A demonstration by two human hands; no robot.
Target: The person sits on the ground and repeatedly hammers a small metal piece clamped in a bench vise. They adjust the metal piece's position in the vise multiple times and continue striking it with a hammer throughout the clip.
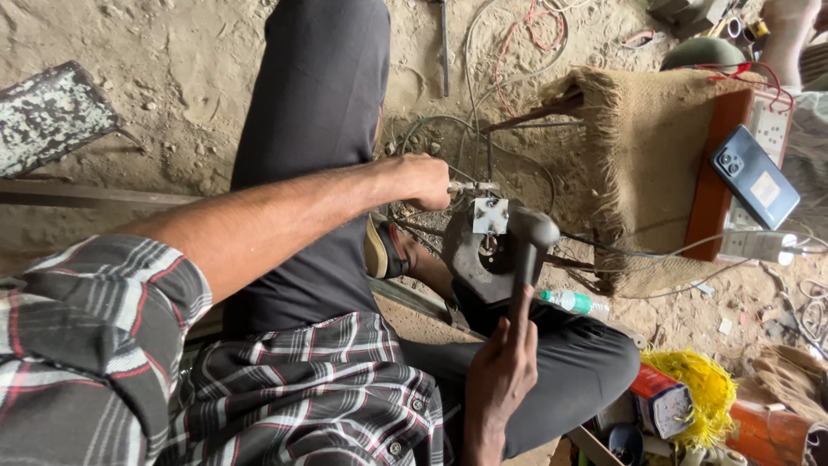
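Your left hand (424, 180) pinches a thin metal rod (473, 185) steady on a small square steel plate (490, 216); your right hand (500, 373) grips a grey-headed hammer (532, 231) poised above.

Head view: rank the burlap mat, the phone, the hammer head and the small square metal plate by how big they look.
1. burlap mat
2. phone
3. hammer head, in the right hand
4. square metal plate, close to the hammer head in apparent size, so the last two are unsure.
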